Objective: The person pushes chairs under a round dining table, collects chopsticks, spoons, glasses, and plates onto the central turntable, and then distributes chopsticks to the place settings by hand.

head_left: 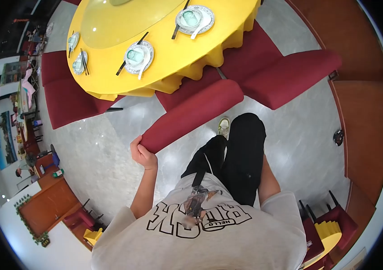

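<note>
My left hand [143, 154] has its fingers wrapped round the left end of the back of a red chair [196, 114], which stands at the round table with the yellow cloth [106, 82]. Of my right arm only the forearm [269, 180] shows, hanging beside my black trouser leg; the hand itself is hidden. Beyond the chair back, a patterned plate [145, 66] with a green cup, a white spoon and black chopsticks lies on the cloth.
Another red chair [286, 81] stands close on the right, and one more [63, 94] at the left. Brown wooden panelling [362, 121] runs along the right side. A yellow table [331, 234] with red chairs is at the lower right. Grey floor [97, 157] lies at the left.
</note>
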Tool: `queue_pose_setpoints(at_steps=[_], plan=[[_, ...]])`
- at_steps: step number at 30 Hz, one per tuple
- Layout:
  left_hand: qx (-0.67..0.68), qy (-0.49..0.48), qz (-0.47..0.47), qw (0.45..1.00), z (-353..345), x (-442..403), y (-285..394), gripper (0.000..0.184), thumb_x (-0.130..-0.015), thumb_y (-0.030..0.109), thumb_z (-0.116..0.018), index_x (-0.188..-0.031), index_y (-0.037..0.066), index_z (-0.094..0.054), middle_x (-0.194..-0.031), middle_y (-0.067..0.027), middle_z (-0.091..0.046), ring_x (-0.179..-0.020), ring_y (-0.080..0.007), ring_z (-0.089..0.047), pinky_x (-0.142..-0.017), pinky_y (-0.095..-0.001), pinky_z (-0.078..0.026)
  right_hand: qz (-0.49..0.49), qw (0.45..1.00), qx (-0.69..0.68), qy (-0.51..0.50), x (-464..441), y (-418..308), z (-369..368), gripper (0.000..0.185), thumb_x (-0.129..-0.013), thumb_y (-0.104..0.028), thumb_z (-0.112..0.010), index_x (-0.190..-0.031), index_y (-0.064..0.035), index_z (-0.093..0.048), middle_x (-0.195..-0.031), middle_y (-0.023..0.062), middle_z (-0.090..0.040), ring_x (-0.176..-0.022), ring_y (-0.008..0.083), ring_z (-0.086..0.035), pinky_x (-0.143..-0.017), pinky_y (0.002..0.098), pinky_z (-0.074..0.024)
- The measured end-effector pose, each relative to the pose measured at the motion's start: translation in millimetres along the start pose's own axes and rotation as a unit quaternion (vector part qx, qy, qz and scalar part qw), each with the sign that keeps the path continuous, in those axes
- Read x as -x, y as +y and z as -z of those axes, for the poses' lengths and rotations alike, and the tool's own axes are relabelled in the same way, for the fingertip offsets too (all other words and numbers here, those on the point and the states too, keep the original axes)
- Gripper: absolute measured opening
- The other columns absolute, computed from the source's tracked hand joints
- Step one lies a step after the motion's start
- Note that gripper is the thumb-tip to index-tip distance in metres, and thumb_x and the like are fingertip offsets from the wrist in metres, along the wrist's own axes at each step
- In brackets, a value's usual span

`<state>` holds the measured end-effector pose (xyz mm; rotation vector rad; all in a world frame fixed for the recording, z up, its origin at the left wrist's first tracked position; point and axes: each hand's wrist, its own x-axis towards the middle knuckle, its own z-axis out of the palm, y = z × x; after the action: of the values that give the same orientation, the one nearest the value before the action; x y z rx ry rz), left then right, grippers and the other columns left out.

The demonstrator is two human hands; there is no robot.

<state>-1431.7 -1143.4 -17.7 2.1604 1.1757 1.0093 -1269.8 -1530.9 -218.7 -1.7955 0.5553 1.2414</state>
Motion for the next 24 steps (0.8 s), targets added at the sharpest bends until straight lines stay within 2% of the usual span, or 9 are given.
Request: queue_pose_setpoints(at_steps=[10,18,24], plan=[[-0.017,0.007,-0.019,1.0,-1,-1,1,0.029,-0.088,0.013,-0.038,-0.094,-0.003,-0.062,-0.092,-0.0143,-0.063,-0.087,-0.0264,-0.059,-0.081,-0.0356,-0.046,-0.002,0.987,-0.16,-0.02,19,-9,11,0.035,-0.092,-0.025,-0.046,-0.115,-0.0031,-0.058,-0.105,0.0156,-0.064,-0.095,0.0275,-0.062,-0.084,0.0405,-0.0496],[-0.009,0.009,-0.002,1.0,-1,2,2,0.03,-0.088,0.014,-0.039,-0.094,-0.004,-0.062,-0.091,-0.0144,-0.063,-0.086,-0.0267,-0.059,-0.08,-0.0361,-0.046,-0.01,0.956,-0.291,-0.029,29,-1,16,0.035,-0.092,-0.026,-0.045,-0.116,-0.0035,-0.058,-0.104,0.0152,-0.064,-0.094,0.0273,-0.062,-0.084,0.0407,-0.05],[-0.012,0.019,-0.003,1.0,-1,1,1,0.029,-0.088,0.013,-0.039,-0.094,-0.004,-0.062,-0.092,-0.0147,-0.063,-0.086,-0.0268,-0.059,-0.081,-0.0362,-0.046,0.004,0.921,-0.385,-0.055,19,-21,12,0.036,-0.093,-0.027,-0.044,-0.116,-0.0038,-0.059,-0.104,0.0149,-0.065,-0.094,0.0271,-0.062,-0.084,0.0408,-0.0503]])
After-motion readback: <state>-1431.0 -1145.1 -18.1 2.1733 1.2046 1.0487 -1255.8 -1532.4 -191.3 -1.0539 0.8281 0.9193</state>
